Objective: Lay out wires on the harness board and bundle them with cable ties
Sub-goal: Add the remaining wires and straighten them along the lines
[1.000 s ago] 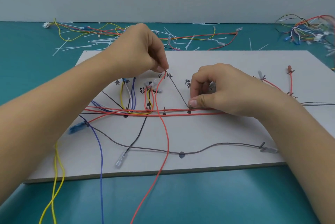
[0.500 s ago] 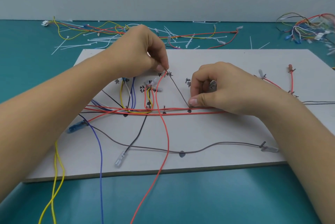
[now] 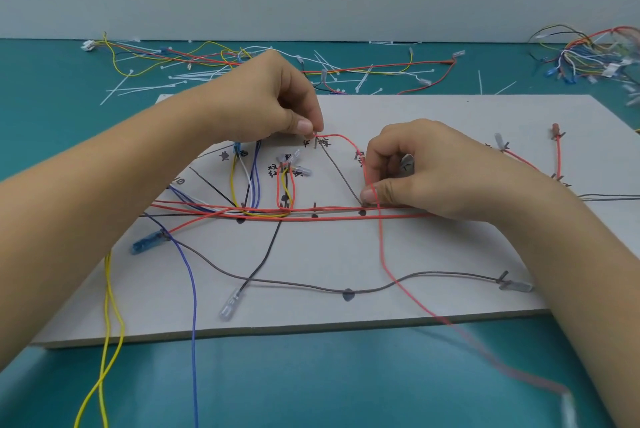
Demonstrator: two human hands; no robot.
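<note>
A white harness board lies on the teal table, with pins, black dots and handwritten labels. Several red, brown, blue and yellow wires run along its middle row. My left hand pinches the end of a loose red wire at a pin near the board's top centre. That wire arcs right, drops over my right thumb and trails off the board's front edge to the lower right. My right hand, fingers curled, presses a grey wire with its thumb onto the red wire bundle.
Loose white cable ties and a tangle of coloured wires lie on the table behind the board. Another wire pile sits at the far right. Yellow wires and a blue wire hang off the board's front edge.
The loose red wire has swung from hanging down left of centre to looping right over my right thumb. Both hands have stayed almost where they were.
</note>
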